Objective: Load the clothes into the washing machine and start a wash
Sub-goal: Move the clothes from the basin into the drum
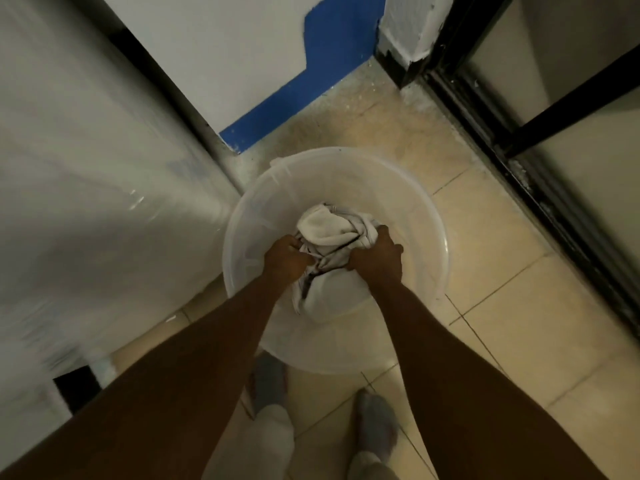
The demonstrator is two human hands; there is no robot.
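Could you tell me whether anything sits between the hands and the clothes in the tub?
Nothing visible does: the left hand and right hand already have a grip on the clothes inside the tub.

Clothes point(332, 233) in basin point(433, 216) — washing machine point(86, 168) to its left.

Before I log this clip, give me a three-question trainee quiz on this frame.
1. True or false: both hands grip the clothes.
2. Where are the clothes? A) in the tub B) on the floor C) on a shelf
3. Fill in: the white appliance stands to the person's ____.

Key: 1 true: left hand and right hand are closed on the cloth. 2 A. 3 left.
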